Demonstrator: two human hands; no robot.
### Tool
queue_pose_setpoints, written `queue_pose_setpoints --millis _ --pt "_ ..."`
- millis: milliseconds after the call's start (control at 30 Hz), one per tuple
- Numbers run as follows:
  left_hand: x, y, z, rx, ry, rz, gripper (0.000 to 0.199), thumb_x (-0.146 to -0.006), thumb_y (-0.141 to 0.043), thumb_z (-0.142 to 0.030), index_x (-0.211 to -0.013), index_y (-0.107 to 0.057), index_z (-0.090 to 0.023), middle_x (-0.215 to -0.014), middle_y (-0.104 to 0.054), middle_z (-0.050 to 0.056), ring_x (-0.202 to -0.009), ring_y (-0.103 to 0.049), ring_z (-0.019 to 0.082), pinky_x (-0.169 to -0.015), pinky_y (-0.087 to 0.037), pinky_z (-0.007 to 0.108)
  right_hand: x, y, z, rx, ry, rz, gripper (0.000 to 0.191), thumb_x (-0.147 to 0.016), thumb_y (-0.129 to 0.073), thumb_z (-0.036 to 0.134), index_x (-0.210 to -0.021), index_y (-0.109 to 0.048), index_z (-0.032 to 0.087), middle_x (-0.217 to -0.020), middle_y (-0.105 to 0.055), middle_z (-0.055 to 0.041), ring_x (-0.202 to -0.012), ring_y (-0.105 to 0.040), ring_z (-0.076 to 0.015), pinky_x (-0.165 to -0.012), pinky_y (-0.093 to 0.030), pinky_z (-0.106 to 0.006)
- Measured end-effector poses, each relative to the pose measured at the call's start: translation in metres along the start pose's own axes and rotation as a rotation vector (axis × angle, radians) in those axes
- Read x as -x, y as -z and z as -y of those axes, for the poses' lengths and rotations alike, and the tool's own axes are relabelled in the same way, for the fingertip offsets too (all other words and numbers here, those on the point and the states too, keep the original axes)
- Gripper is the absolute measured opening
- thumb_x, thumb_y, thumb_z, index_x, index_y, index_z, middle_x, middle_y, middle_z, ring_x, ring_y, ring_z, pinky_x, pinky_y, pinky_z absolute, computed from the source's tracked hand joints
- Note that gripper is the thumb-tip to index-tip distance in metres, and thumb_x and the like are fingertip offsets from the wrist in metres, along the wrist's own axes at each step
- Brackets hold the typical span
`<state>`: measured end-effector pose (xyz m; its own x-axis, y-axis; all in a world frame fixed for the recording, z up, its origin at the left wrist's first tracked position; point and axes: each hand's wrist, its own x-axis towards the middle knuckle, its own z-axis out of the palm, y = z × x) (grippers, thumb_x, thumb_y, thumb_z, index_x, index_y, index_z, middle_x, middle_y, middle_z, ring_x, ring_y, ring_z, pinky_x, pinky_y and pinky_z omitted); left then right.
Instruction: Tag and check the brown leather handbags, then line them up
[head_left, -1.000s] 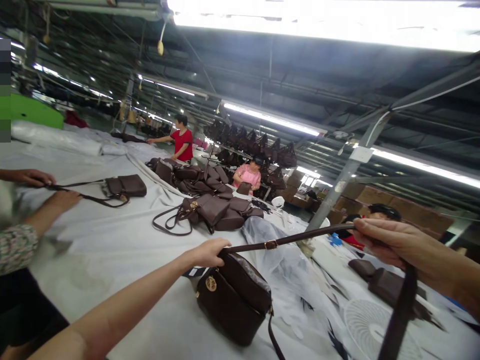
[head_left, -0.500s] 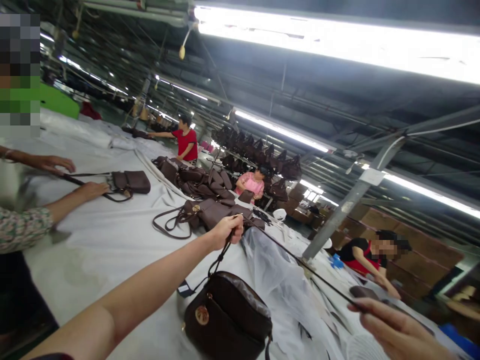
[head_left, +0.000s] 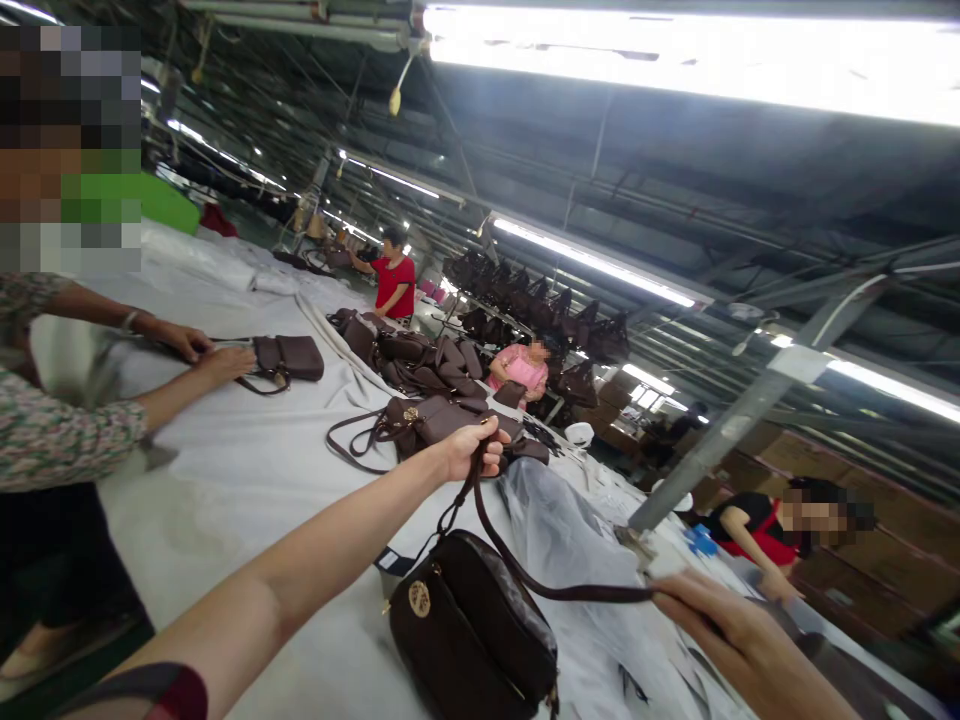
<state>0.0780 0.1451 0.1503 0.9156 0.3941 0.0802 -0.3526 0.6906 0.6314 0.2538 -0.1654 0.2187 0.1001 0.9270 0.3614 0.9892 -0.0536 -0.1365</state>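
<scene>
My left hand (head_left: pixel 478 449) is closed on the strap of a dark brown handbag, above the bag. The handbag (head_left: pixel 472 625), with a round gold emblem on its front, sits on the white-covered table below that hand. From my left hand the brown strap (head_left: pixel 555 592) sags in a curve across to my right hand (head_left: pixel 739 625), which pinches it between thumb and fingers at the right. Clear plastic film (head_left: pixel 551 520) lies behind the strap. A small dark tag (head_left: pixel 391 562) shows at the bag's left side.
A co-worker's hands (head_left: pixel 214 358) handle another brown bag (head_left: pixel 289 357) at the left. Beyond my left hand lies a heap of brown bags (head_left: pixel 427 355). Other people stand around the table, one in red and black (head_left: pixel 757 530) by a grey post (head_left: pixel 720 440) at the right.
My right hand has come nearer to my left, so the strap, taut before, now hangs slack. The co-worker's hands have drawn closer together. The view has shifted slightly.
</scene>
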Motion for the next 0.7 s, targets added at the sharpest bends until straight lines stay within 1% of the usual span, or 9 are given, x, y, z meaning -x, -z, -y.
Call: queue_pose_setpoints --millis 67,100,200,267,367,433,500,600,700 --pt "-0.006 -0.01 0.007 -0.094 0.119 0.109 0.038 -0.095 -0.046 -0.042 -0.077 -0.058 -0.011 -0.051 -0.042 -0.005 -0.038 -0.036 0.006 -0.043 -0.034 0.018 -0.034 -0.003 0.023 0.043 0.083 0.045 0.031 -0.09 -0.045 0.046 -0.09 -0.07 0.028 -0.081 -0.067 -0.0061 -0.073 -0.064 -0.0209 -0.066 -0.051 -0.031" --pt "-0.009 -0.014 0.011 -0.149 0.166 0.161 0.039 -0.095 -0.048 -0.044 -0.075 -0.057 -0.012 -0.054 -0.047 -0.003 -0.04 -0.042 0.007 -0.044 -0.036 0.019 -0.051 -0.006 0.034 0.09 0.115 0.045 0.031 -0.092 -0.042 0.043 -0.09 -0.069 0.027 -0.081 -0.065 -0.0057 -0.072 -0.063 -0.0198 -0.065 -0.048 -0.03" --pt "-0.016 -0.023 0.028 -0.259 0.222 0.277 0.044 -0.092 -0.049 -0.05 -0.069 -0.053 -0.013 -0.075 -0.066 0.009 -0.065 -0.064 0.017 -0.063 -0.049 0.028 -0.093 -0.017 0.058 0.229 0.183 0.043 0.032 -0.093 -0.04 0.036 -0.085 -0.069 0.026 -0.077 -0.059 -0.0036 -0.068 -0.058 -0.0166 -0.063 -0.043 -0.027" --pt "-0.018 -0.024 0.037 -0.284 0.236 0.337 0.048 -0.091 -0.047 -0.055 -0.069 -0.054 -0.013 -0.084 -0.069 0.014 -0.081 -0.068 0.023 -0.074 -0.05 0.034 -0.11 -0.026 0.068 0.25 0.218 0.057 0.031 -0.092 -0.041 0.032 -0.083 -0.069 0.025 -0.077 -0.059 -0.0031 -0.067 -0.057 -0.0154 -0.062 -0.041 -0.026" --pt "-0.019 -0.02 0.037 -0.302 0.188 0.357 0.051 -0.089 -0.046 -0.059 -0.073 -0.056 -0.012 -0.082 -0.071 0.016 -0.082 -0.069 0.024 -0.078 -0.05 0.035 -0.12 -0.034 0.071 0.14 0.245 0.043 0.028 -0.091 -0.042 0.03 -0.083 -0.068 0.023 -0.077 -0.062 -0.0028 -0.069 -0.057 -0.0152 -0.066 -0.041 -0.026" --pt "-0.017 -0.013 0.029 -0.312 0.095 0.294 0.049 -0.089 -0.049 -0.058 -0.072 -0.055 -0.013 -0.083 -0.072 0.015 -0.081 -0.069 0.022 -0.08 -0.049 0.034 -0.118 -0.034 0.069 0.024 0.194 0.037 0.028 -0.09 -0.043 0.034 -0.08 -0.066 0.022 -0.071 -0.06 -0.001 -0.065 -0.054 -0.0146 -0.063 -0.04 -0.026" --pt "-0.014 -0.007 0.019 -0.315 0.034 0.254 0.047 -0.089 -0.052 -0.056 -0.07 -0.052 -0.013 -0.088 -0.072 0.015 -0.084 -0.069 0.022 -0.082 -0.049 0.034 -0.114 -0.03 0.065 -0.091 0.099 0.093 0.032 -0.091 -0.042 0.04 -0.073 -0.061 0.021 -0.06 -0.053 0.0018 -0.057 -0.048 -0.013 -0.055 -0.037 -0.025" --pt "-0.009 -0.006 0.013 -0.323 0.081 0.352 0.047 -0.086 -0.056 -0.057 -0.07 -0.049 -0.014 -0.095 -0.072 0.016 -0.086 -0.069 0.023 -0.082 -0.049 0.036 -0.11 -0.027 0.062 -0.124 0.062 0.186 0.034 -0.09 -0.043 0.042 -0.067 -0.057 0.02 -0.055 -0.048 0.0034 -0.053 -0.044 -0.0117 -0.051 -0.033 -0.024" --pt "-0.003 -0.018 0.02 -0.399 0.159 0.438 0.048 -0.079 -0.062 -0.061 -0.077 -0.051 -0.014 -0.081 -0.071 0.013 -0.067 -0.067 0.02 -0.07 -0.051 0.036 -0.114 -0.031 0.065 0.027 0.15 0.133 0.03 -0.088 -0.044 0.036 -0.067 -0.059 0.021 -0.059 -0.055 0.0015 -0.057 -0.048 -0.0127 -0.056 -0.034 -0.025"
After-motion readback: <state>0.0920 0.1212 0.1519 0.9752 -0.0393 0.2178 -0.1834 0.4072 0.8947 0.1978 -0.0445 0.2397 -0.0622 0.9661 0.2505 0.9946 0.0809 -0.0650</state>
